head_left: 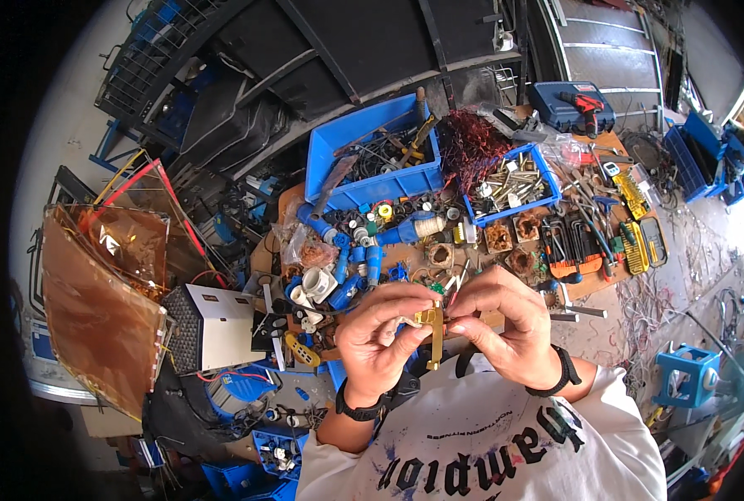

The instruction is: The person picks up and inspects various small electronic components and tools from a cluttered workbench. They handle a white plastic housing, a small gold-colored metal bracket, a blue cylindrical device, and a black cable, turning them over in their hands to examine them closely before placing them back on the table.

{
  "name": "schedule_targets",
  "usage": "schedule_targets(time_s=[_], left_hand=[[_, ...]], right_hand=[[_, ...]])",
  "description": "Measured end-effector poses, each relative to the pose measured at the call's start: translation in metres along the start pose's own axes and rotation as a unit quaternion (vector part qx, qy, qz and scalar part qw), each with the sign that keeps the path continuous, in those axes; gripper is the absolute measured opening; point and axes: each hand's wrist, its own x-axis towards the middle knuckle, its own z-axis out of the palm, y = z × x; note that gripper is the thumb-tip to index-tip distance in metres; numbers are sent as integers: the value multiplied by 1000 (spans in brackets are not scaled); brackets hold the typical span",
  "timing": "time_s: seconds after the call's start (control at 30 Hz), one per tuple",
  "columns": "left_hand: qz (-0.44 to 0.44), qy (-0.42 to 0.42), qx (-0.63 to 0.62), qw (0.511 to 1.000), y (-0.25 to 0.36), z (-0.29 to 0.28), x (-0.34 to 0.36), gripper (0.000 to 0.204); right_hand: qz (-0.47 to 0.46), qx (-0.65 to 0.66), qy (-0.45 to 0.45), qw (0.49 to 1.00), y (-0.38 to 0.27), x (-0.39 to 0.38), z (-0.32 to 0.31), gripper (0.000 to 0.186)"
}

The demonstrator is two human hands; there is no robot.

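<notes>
In front of my chest, a small brass-coloured metal piece with a long flat bar hangs between my hands. My left hand is closed, pinching its left side between thumb and fingers; a pale bit shows inside the curled fingers. From the other side my right hand brings thumb and forefinger together at the piece's right edge. A tiny dark reddish bit sits at those fingertips, too small to name. Just beyond the hands lies the cluttered table, with blue and white plastic plug connectors nearest my left hand.
A blue crate of cables and tools stands at the back, beside a blue tray of bolts. Rusty square parts, hex keys and a red drill on a case lie right. Left are a white box and a brown sheet.
</notes>
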Motion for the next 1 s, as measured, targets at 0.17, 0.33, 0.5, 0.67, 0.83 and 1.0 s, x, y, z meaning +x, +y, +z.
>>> schedule_targets(time_s=[0.17, 0.33, 0.5, 0.67, 0.83, 1.0], left_hand=[[-16, 27, -41, 999, 5, 10, 4, 23], [-155, 14, -121, 980, 9, 3, 1, 24], [-203, 15, -215, 955, 18, 7, 6, 27], [-213, 15, -218, 952, 22, 6, 5, 26], [-208, 19, -211, 955, 21, 6, 6, 25], [-185, 19, -180, 966, 20, 6, 5, 27]], right_hand=[[-10, -16, -6, 1000, 0, 0, 1, 14], [19, -23, -25, 999, 4, 2, 2, 12], [78, 55, -28, 995, 1, 2, 1, 13], [31, 30, -37, 998, 6, 0, 1, 12], [31, 14, -36, 999, 5, 2, 4, 10], [59, -13, -40, 997, -4, 2, 7, 10]])
